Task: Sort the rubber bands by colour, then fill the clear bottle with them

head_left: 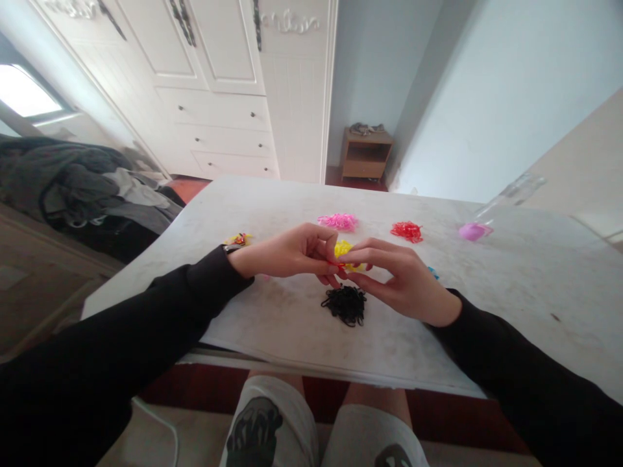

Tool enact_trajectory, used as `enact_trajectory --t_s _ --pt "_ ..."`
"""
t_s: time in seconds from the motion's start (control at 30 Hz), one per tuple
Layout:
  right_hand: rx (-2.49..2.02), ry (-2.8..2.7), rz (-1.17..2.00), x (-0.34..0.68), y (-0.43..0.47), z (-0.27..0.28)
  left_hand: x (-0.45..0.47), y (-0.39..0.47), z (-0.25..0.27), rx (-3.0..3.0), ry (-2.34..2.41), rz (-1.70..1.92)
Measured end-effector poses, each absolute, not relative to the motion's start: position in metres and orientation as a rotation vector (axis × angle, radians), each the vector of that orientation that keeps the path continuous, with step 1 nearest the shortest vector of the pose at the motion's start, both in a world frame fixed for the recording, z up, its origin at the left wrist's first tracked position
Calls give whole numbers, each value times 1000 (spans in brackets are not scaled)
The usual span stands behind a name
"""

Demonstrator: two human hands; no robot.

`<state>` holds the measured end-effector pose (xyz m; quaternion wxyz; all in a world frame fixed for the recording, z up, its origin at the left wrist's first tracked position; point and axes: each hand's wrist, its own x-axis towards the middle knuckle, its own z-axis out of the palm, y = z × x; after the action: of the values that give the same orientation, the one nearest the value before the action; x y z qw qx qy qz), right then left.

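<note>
My left hand (302,251) and my right hand (399,275) meet above the middle of the table. Between their pinched fingertips is a small red rubber band (341,265); both hands are closed on it, though the fingers partly cover it. Right behind the fingers lies a pile of yellow rubber bands (342,248), partly hidden. Just in front of them is a heap of black rubber bands (346,305). Farther back are pink rubber bands (338,222) and red rubber bands (407,231). Some blue pieces (433,273) show past my right hand.
A small multicoloured cluster (238,239) lies beyond my left wrist. At the right back, a clear tube-like container (509,194) has a pink-purple end (473,231). The white table (292,337) has its front edge above my knees. Dark clothes (87,188) are heaped at the left.
</note>
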<state>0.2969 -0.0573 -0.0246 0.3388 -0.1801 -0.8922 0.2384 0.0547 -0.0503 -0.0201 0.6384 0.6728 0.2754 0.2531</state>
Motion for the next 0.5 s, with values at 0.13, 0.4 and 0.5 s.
enact_trajectory --t_s 0.13,0.4,0.5 --pt "-364 -2350 612 296 -57 -25 55 -51 -21 1534 621 573" --pt "-440 -2329 579 297 -57 -29 56 -50 -23 1533 634 539" --pt "-494 -2320 583 295 -60 -29 56 -51 -23 1526 623 527"
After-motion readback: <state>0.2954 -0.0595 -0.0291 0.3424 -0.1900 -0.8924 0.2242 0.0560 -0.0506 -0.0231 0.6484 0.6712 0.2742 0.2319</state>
